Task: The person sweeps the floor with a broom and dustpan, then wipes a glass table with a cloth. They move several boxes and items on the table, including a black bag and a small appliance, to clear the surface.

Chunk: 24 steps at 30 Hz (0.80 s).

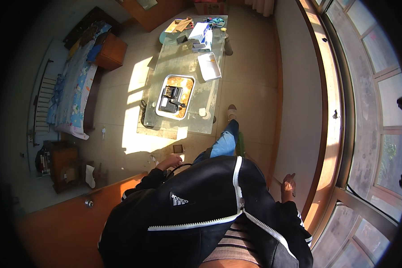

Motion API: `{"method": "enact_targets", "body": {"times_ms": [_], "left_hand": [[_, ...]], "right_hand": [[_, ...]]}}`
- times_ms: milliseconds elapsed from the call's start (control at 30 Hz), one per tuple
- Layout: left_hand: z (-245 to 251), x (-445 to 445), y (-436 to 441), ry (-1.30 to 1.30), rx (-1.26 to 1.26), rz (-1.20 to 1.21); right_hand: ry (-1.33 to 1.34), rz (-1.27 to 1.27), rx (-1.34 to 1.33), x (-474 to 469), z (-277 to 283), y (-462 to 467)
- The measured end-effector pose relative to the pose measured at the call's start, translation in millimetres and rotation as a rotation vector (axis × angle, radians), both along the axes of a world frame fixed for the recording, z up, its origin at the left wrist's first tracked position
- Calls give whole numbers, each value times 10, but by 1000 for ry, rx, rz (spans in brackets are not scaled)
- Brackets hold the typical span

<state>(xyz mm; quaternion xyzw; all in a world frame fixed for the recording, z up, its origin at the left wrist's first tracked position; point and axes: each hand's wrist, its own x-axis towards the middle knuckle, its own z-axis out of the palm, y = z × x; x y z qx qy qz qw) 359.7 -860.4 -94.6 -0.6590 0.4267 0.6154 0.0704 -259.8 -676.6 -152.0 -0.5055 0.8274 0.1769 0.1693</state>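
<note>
My left hand (170, 161) is low at the left of my black jacket, fingers partly curled, beside a black cable; whether it grips the cable is unclear. My right hand (288, 185) hangs at the right by the wall, with at least one finger extended; a thin stick-like line runs close to it, and a hold on it cannot be made out. Ahead stands a glass-topped table (177, 63). On its near part a metal-rimmed tray (191, 83) of orange-brown granular material bears a black device (171, 100) with a knob or lever. An open white box (207, 67) lies farther along.
White and blue boxes (199, 33), an opened cardboard box (178, 25) and a dark flat item (182, 39) lie on the table's far part. A green object (241, 144) is beside my leg. An orange door (70, 221) is at lower left, a bed (75, 97) at left, windows (388, 100) at right.
</note>
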Motion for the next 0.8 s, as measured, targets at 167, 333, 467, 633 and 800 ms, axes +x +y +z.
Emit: {"method": "enact_targets", "body": {"times_ms": [167,333,467,633,800], "left_hand": [[-218,-362,-953,152,9,88],[-477,-763,-2142,215,-16,202],[-617,-917,-2845,166,-31,383],[-643,-834,-3412,113,-101,436],[-589,-853,-3712,53,-119,688]], "right_hand": [[-284,62,-140,91,-322,-1288],[-338,94,-246,-138,-755,-3311],[-373,315,-208,-225,-602,-4962],[-435,450,-132,-130,-79,-6644],[-389,583,-82,-136,-266,-7824]]}}
